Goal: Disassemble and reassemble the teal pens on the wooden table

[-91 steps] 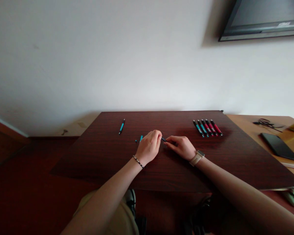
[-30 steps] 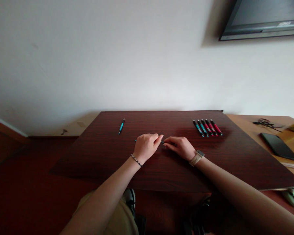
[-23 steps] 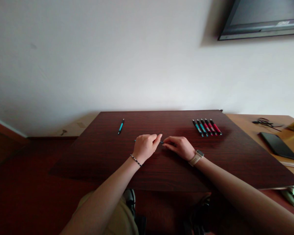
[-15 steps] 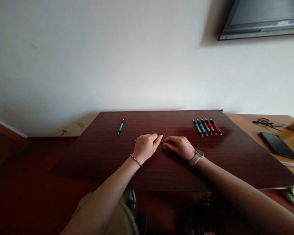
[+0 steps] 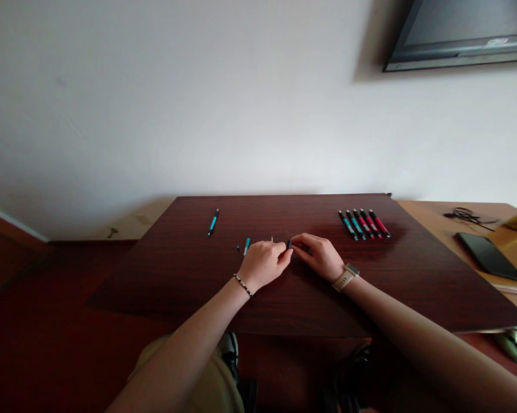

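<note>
Head view: left hand [image 5: 263,263] and right hand [image 5: 321,256] meet mid-worktop [image 5: 198,287], fingers pinched shut on a small dark pen part [image 5: 289,244] between them. Loose teal piece [image 5: 246,246] lies just left; five pens [image 5: 364,223] lie in a row, far right.

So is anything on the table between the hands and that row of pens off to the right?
Nothing visible: bare dark table lies between the right hand and the row of pens. Both hands pinch a small dark pen part; the left hand is beside it.
</note>
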